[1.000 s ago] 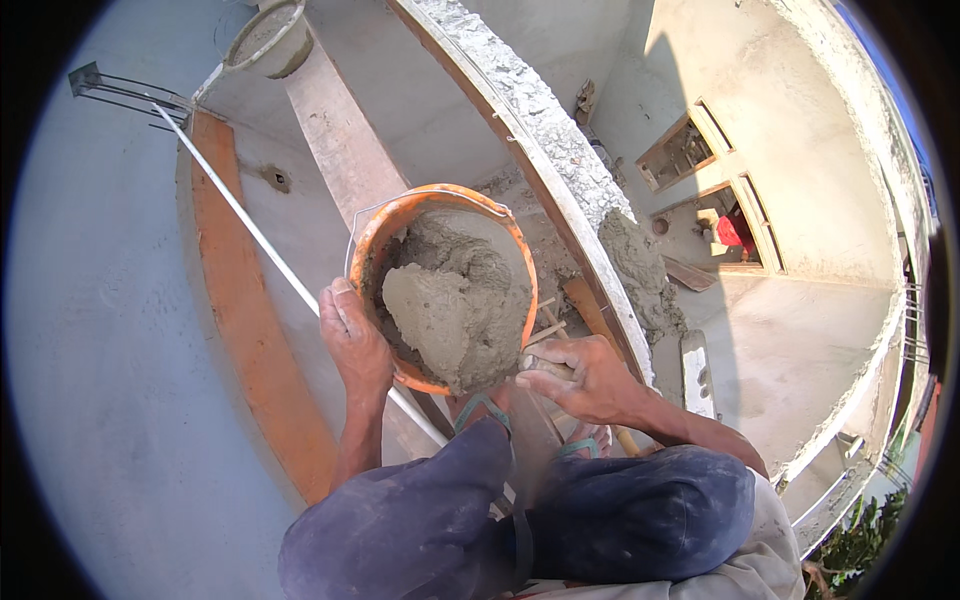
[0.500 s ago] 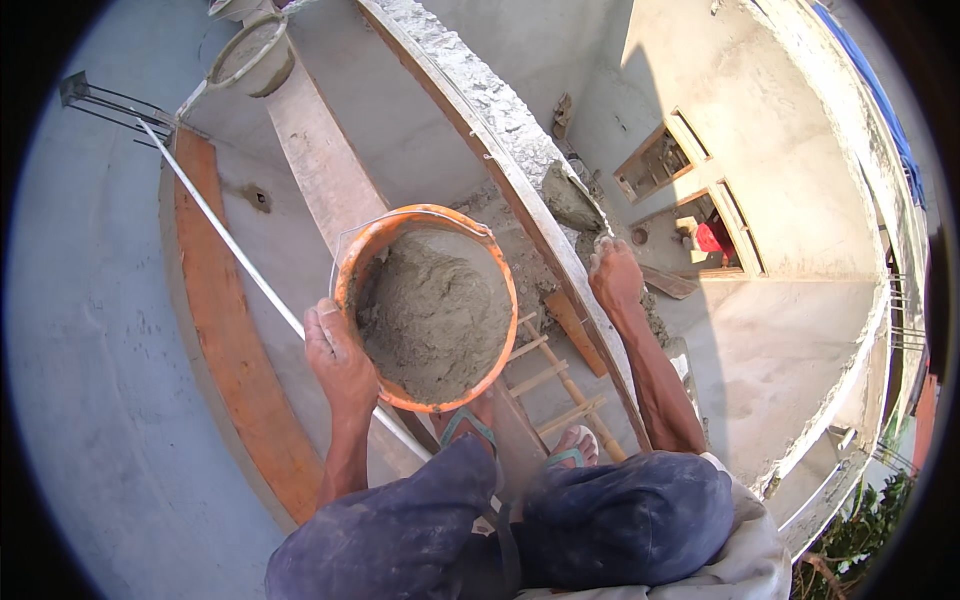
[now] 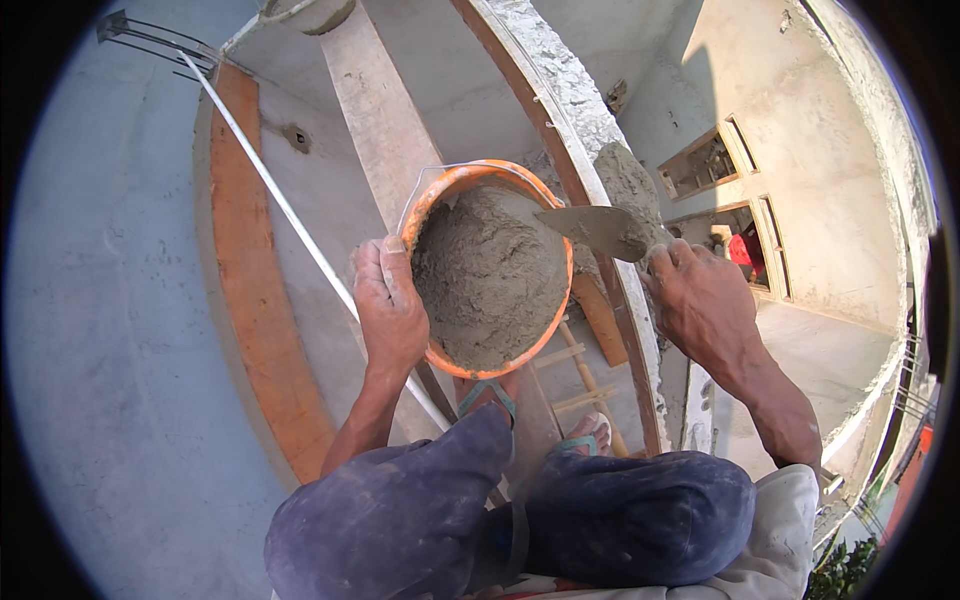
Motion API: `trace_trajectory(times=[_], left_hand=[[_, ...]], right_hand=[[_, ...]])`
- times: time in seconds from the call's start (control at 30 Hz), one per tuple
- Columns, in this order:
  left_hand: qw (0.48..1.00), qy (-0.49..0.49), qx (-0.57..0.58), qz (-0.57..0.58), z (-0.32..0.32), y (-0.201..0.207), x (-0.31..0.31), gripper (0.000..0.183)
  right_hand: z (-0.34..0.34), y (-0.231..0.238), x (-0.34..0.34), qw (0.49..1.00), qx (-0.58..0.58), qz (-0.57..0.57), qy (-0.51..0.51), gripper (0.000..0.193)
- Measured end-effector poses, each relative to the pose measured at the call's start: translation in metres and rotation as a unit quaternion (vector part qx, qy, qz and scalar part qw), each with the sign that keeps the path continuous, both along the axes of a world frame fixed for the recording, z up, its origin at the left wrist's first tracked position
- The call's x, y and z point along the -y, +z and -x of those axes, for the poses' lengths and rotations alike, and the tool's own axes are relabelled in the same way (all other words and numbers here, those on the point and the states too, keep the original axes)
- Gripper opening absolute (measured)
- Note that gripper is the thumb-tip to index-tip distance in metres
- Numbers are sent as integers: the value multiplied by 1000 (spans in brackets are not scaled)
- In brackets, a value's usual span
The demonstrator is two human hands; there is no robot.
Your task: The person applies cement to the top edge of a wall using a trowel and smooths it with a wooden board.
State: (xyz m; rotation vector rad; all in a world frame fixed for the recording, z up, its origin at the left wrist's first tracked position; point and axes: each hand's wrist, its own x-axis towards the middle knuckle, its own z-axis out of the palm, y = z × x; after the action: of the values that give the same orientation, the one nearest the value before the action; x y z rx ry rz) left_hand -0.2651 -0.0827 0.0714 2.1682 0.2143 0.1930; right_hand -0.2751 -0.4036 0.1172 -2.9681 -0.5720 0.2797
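Observation:
My left hand (image 3: 388, 305) grips the left rim of an orange bucket (image 3: 432, 352), its fingers closed over the edge. Grey wet mortar (image 3: 490, 275) fills much of the bucket, and a thin wire handle rests against the far side. In my right hand (image 3: 697, 300) is a trowel (image 3: 597, 228), its handle hidden by my closed fingers. The blade points left, its tip over the bucket's right rim, with a little mortar near the handle end. Beyond the trowel, a patch of fresh mortar (image 3: 625, 178) lies on top of the rough wall (image 3: 545, 55).
My sandalled feet stand on a narrow board (image 3: 525, 425) high above the floor. A bamboo ladder (image 3: 580, 400) shows below. A white pipe (image 3: 265, 165) slants along the left, beside an orange-brown board (image 3: 265, 300). Another plank (image 3: 375, 105) runs away to a second bucket (image 3: 310, 15).
My right hand has brought the trowel back from the wall top toward the bucket, turning its blade leftward. My left hand still holds the bucket. The whole view has shifted.

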Motion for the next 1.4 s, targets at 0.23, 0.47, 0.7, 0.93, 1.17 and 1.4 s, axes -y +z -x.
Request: trace_trajectory(times=[0.23,0.47,0.7,0.93,1.17,1.4], left_hand=[[996,57,17,63,-7,-13,6,32],[994,50,-12,92,-8,-7,25,31],[988,60,-39,139,-13,-7,10,32],[977,72,-68,191,-22,-3,5,37],[966,132,-57,216,-14,8,-1,40],[980,70,-48,178,-16,-8,7,38]], right_hand=[[-33,3,-20,967,-194,21,164,27],[-13,-57,-58,929,-298,-203,79,26],[11,-57,-64,869,-299,-395,11,26],[24,-50,-42,824,-292,-466,-136,30],[-22,-45,-13,756,-194,-541,-313,24],[-118,-189,23,923,159,-181,-301,28]])
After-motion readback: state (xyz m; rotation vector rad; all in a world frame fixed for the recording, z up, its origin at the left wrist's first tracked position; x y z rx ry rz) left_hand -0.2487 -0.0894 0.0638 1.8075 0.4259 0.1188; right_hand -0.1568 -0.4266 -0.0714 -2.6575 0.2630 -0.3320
